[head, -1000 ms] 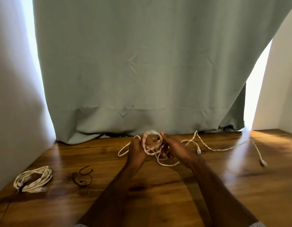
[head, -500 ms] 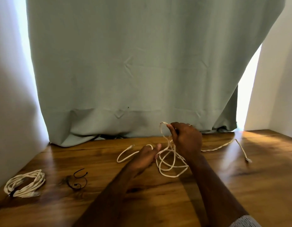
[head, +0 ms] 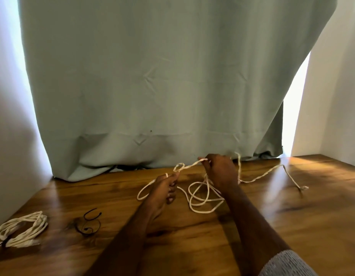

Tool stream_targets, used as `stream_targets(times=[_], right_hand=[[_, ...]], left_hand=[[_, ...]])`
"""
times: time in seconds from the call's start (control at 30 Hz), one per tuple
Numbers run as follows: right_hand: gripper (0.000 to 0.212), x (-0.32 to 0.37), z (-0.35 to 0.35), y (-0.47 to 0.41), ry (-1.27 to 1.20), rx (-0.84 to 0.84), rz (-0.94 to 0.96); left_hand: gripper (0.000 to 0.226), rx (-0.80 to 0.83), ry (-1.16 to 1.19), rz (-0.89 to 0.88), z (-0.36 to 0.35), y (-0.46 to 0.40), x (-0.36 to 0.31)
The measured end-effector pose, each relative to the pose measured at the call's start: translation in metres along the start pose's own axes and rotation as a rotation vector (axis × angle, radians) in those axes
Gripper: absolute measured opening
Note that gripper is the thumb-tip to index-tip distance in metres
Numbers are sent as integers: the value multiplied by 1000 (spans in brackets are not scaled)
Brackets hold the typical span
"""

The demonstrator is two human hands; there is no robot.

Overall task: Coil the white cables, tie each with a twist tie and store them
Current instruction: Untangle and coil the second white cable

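Wooden table (head: 292, 226), grey-green curtain (head: 152, 86) hanging behind it down to the tabletop. Both hands work over the middle of the table on one loose white cable (head: 206, 198). Left hand (head: 162, 190) is curled round a stretch of it, a small loop standing just above the fingers. Right hand (head: 220, 172), at about 2 o'clock from the left, pinches the same stretch higher up, so a short span runs taut between them. Slack loops lie on the wood below the right hand; a tail trails off toward 3 o'clock, its plug resting apart. Far at 8 o'clock sits a coiled cable (head: 21, 230), already bundled. Just beside that, toward the hands, lie black twist ties (head: 89, 224), bent in loose curls.
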State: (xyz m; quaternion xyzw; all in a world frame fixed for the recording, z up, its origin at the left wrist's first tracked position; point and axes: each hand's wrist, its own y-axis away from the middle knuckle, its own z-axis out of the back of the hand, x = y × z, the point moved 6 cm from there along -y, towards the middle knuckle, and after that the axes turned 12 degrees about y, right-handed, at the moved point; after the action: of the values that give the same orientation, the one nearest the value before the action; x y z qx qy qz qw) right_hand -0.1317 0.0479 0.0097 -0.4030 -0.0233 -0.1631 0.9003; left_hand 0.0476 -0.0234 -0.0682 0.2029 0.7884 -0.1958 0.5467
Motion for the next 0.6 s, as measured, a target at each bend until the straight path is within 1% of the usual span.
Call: stream_targets(times=[0.03,0.07,0.1,0.13,0.17,0.2,0.27,0.3,0.33,0.37,0.43,0.47,0.5,0.53,0.6], right_hand=[[26,-7,7,-5,-124,-56,-46],[19,-11,12,-11,-254,-78,-62],[12,-12,15,-18,-340,-61,-44],[10,-11,16,-27,-350,-22,9],[12,-11,17,-36,-290,18,69],[13,-14,14,-45,-173,65,108],[16,-22,17,-58,65,133,144],[22,-27,19,-62,131,147,163],[27,-30,23,-61,136,171,195],[32,-33,25,-59,86,224,230],[37,-43,26,-46,-79,413,208],[38,-49,26,-40,-110,486,176],[39,-54,28,-36,-94,522,163],[40,-56,30,-33,-30,551,167],[44,-51,30,-23,182,694,181]], left_hand=[[43,15,16,-8,1,0,-1],[43,31,17,-11,0,0,-1],[43,43,8,-8,-1,0,0],[43,49,-9,-2,-3,-1,2],[42,49,-38,-2,-3,-1,3],[39,44,-78,-11,-3,-2,3],[32,37,-153,-33,-3,-2,3],[30,34,-165,-39,-2,-2,3],[31,30,-154,-40,-1,-2,2],[34,27,-124,-39,0,-2,1],[43,35,-65,-25,-3,-1,-1],[46,49,-52,-13,-7,1,-2],[47,69,-50,-1,-11,3,-2],[46,90,-51,12,-16,5,-1],[45,133,-40,36,-25,9,0]])
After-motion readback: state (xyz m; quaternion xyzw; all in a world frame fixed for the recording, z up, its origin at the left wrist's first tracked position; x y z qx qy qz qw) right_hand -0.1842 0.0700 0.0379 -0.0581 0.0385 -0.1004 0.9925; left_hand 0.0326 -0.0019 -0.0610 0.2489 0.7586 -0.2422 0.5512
